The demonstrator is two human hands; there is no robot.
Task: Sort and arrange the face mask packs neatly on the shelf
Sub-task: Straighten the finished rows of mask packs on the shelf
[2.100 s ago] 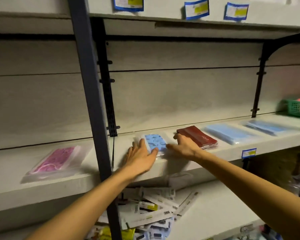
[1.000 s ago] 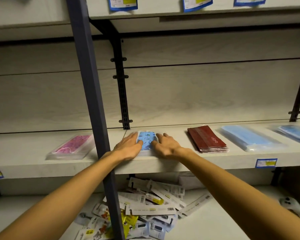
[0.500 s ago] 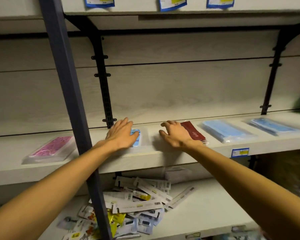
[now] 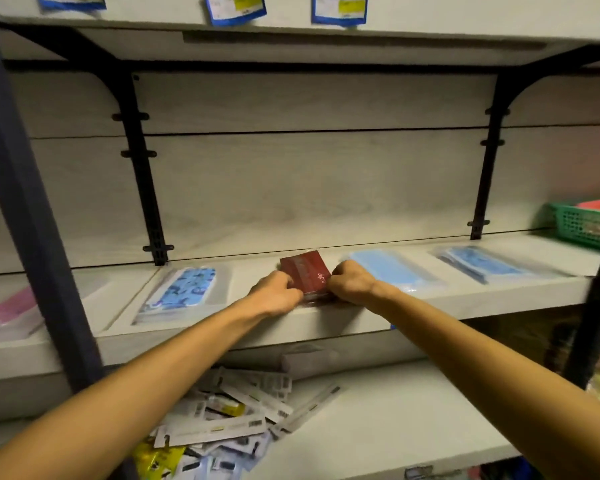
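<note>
Red pack (image 4: pixel 305 273): a flat stack of dark red masks in clear film, pale lettering on top, lying near the front edge of the middle shelf (image 4: pixel 360 315), roughly midway along the row. Held from both sides: left hand (image 4: pixel 279 294) with fingers curled against its left edge, right hand (image 4: pixel 352 282) curled against its right edge, each pinching the pack between them; whether it is lifted off the board or only pressed cannot be told. Step in hand, by my reading: squaring this pack into line. Best done with even pressure from both sides, long edges kept parallel to the neighbours and the front end drawn level with theirs, the film not crumpled. Patterned pack (image 4: pixel 184 289): blue print, clear sleeve, to the left, well apart. Pink pack (image 4: pixel 4 311): further left, partly behind the upright (image 4: pixel 31 216). Plain blue pack (image 4: pixel 385 271): just beside the right hand, its near corner hidden by the wrist. Second blue pack (image 4: pixel 478 265): further right, angled. Green basket (image 4: pixel 582 225): far right, at the back. Lower shelf: a loose heap of carded goods (image 4: pixel 229 417), unsorted. Price tags (image 4: pixel 236 8): on the upper shelf's lip.
</note>
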